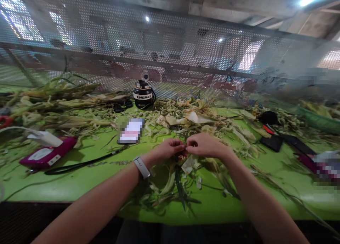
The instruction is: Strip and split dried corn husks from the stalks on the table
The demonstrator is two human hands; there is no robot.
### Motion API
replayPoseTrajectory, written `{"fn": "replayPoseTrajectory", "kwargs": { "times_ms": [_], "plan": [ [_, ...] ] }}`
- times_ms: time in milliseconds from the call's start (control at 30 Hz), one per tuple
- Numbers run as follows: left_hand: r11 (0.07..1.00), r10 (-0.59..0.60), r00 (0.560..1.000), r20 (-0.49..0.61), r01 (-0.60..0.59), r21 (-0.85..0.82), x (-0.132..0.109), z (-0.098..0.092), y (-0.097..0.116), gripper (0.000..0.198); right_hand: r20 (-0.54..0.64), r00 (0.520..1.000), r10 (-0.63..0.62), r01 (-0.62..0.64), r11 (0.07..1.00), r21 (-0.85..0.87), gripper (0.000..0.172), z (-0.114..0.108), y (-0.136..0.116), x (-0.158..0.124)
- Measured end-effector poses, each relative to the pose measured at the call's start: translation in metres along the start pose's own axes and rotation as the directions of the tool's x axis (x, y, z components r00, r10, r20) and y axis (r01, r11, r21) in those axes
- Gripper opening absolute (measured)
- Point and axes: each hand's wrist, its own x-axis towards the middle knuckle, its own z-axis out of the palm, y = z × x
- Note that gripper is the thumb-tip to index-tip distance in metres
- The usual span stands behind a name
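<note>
My left hand (170,149), with a pale watch band (141,167) on its wrist, meets my right hand (204,145) over the green table (106,182). Fingers of both hands are pinched together almost tip to tip. What they hold is too small to make out. Just below the fingertips shows a little reddish bit (182,156), partly hidden by the left hand. Dry, pale plant leaves that look like corn husks (198,117) lie heaped beyond the hands. More strips and a dark green leaf (180,187) are strewn beneath them.
A phone (131,130) with a black strap (87,164) lies left of the hands. Behind it stands a black bottle (142,96) with its lid up. A magenta box (49,154) bears a white plug (47,138). A perforated metal screen (170,59) rises behind. A green basket (317,120) stands right.
</note>
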Motion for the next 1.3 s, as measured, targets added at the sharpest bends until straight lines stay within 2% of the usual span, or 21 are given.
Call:
{"fn": "replayPoseTrajectory", "kwargs": {
  "times_ms": [100, 233, 500, 733, 933, 1167, 1233, 1300],
  "plan": [
    [1.000, 0.006, 1.000, 0.001, -0.006, 0.010, 0.000, 0.000, 0.000, 0.035, -0.002, 0.999, -0.035, 0.035, 0.999, 0.011, 0.014, 0.003, 0.004, 0.002],
    [1.000, -0.008, 1.000, 0.000, 0.008, -0.022, 0.000, -0.001, 0.000, 0.034, 0.055, 0.993, -0.104, 0.100, 0.992, 0.078, 0.014, 0.001, 0.010, 0.002],
    [0.980, -0.162, 0.987, -0.015, 0.158, -0.122, 0.000, -0.002, 0.004, 0.027, 0.134, 0.978, -0.162, 0.135, 0.973, 0.190, 0.015, -0.006, 0.009, 0.000],
    [0.967, -0.194, 0.980, -0.035, 0.185, -0.174, 0.000, -0.003, 0.008, 0.017, 0.170, 0.972, -0.160, 0.119, 0.966, 0.228, 0.015, -0.009, 0.004, -0.003],
    [0.969, -0.161, 0.985, 0.063, 0.170, -0.180, 0.002, -0.009, 0.006, 0.023, 0.165, 0.974, -0.155, 0.113, 0.964, 0.240, 0.015, -0.008, 0.008, -0.001],
    [0.980, -0.120, 0.989, 0.092, 0.132, -0.149, 0.001, -0.011, 0.004, 0.032, 0.186, 0.970, -0.157, 0.108, 0.962, 0.252, 0.015, -0.008, 0.010, -0.002],
    [0.982, -0.089, 0.993, 0.082, 0.101, -0.158, 0.001, -0.011, 0.004, 0.035, 0.141, 0.981, -0.132, 0.095, 0.965, 0.244, 0.014, -0.008, 0.010, -0.001],
    [0.986, -0.066, 0.996, 0.066, 0.075, -0.152, 0.001, -0.010, 0.004, 0.037, 0.030, 0.991, -0.134, 0.125, 0.972, 0.198, 0.013, -0.008, 0.010, -0.001]
  ]
}}
